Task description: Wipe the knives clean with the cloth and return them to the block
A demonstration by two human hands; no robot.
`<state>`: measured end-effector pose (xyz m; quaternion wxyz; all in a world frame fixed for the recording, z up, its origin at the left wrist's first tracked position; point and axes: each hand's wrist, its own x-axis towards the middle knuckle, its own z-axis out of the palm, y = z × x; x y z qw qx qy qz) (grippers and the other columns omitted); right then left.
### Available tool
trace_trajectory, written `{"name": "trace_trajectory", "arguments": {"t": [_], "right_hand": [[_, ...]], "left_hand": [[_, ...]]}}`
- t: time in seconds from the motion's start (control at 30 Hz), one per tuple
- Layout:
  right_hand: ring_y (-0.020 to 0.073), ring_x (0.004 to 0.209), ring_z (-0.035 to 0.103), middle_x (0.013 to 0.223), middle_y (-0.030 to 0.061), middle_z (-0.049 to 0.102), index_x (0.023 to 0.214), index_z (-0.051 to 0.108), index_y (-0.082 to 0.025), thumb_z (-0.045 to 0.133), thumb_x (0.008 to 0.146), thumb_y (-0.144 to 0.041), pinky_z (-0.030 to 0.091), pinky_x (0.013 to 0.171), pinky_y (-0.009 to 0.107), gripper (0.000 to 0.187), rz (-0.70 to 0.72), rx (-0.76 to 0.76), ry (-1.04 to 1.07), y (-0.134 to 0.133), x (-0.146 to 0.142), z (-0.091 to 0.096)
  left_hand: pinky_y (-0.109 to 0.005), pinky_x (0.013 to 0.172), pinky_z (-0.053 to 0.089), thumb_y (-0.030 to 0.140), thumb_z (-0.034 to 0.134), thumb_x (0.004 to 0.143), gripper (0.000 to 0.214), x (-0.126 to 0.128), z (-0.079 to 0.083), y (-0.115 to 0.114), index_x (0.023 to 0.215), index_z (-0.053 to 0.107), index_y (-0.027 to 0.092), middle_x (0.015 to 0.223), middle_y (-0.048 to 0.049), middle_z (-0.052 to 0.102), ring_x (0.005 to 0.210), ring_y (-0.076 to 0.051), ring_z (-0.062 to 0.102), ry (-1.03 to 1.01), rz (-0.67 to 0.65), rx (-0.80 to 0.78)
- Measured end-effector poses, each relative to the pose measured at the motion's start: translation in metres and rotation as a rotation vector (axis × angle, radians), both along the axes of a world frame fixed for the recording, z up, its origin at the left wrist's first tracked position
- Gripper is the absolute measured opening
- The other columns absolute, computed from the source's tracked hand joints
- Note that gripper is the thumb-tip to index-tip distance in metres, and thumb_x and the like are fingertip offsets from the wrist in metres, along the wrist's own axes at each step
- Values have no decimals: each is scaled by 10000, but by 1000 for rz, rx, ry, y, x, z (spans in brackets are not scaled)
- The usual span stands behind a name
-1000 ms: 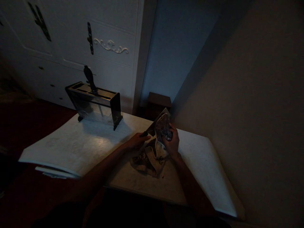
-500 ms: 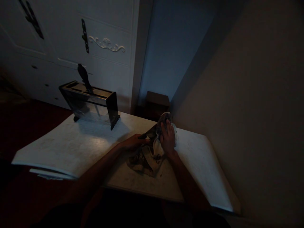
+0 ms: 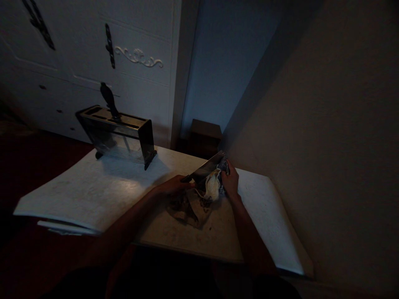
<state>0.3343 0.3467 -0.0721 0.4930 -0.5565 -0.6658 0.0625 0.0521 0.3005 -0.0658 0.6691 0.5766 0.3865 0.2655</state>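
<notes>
My left grip [image 3: 175, 185] wraps the dark handle [image 3: 186, 179] of a broad, grey metal knife [image 3: 205, 169], tip toward two o'clock; my right grip [image 3: 230, 179] pinches a crumpled, beige-and-dark cloth [image 3: 210, 191]. Blade seems stiff, perhaps slippery: handle is safest hold.

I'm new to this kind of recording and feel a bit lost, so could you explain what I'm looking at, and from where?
There is no machine here: these are a person's bare hands, seen by a camera worn on the head, looking forward and down. The left hand grips a knife by its handle. The right hand holds a crumpled cloth near the blade's far end; it is too dark to tell whether they touch. Part of the cloth lies on the pale table. Farther back on the left stands a slotted knife block, with a black handle sticking up from it.
</notes>
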Motion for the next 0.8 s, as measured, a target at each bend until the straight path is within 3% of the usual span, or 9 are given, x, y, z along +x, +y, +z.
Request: {"name": "trace_trajectory", "arguments": {"t": [0.23, 0.43, 0.67, 0.8], "right_hand": [[264, 1010, 624, 1097, 127, 678, 1108, 698, -118, 479, 712, -365, 480, 976, 419, 515, -68, -85, 190, 3, 8, 2], [251, 1116, 591, 1219, 155, 630, 1221, 644, -66, 487, 734, -315, 447, 1035, 401, 569, -255, 146, 357, -3, 3, 11], [214, 1242, 529, 1325, 110, 573, 1366, 577, -160, 460, 822, -199, 405, 1095, 393, 558, -29, 311, 73, -12, -3, 16], [208, 1248, 524, 1341, 106, 564, 1350, 592, -160, 429, 819, -191, 399, 1102, 387, 557, 19, 252, 51, -9, -1, 15]], "left_hand": [[-216, 349, 231, 643, 699, 723, 570, -2, 3, 1, 862, 568, 106, 519, 27, 432, 372, -81, 337, 25, -9, -3], [-208, 403, 261, 622, 709, 726, 567, -1, 11, -3, 839, 609, 75, 592, -16, 506, 445, -82, 396, 46, -32, 11], [-214, 517, 342, 544, 731, 730, 475, 0, 11, -6, 833, 641, 89, 727, -58, 592, 610, -131, 506, 84, -83, 120], [-222, 523, 330, 563, 690, 751, 477, -1, 10, -4, 802, 624, 94, 717, -53, 568, 614, -129, 481, 153, -89, 175]]}}
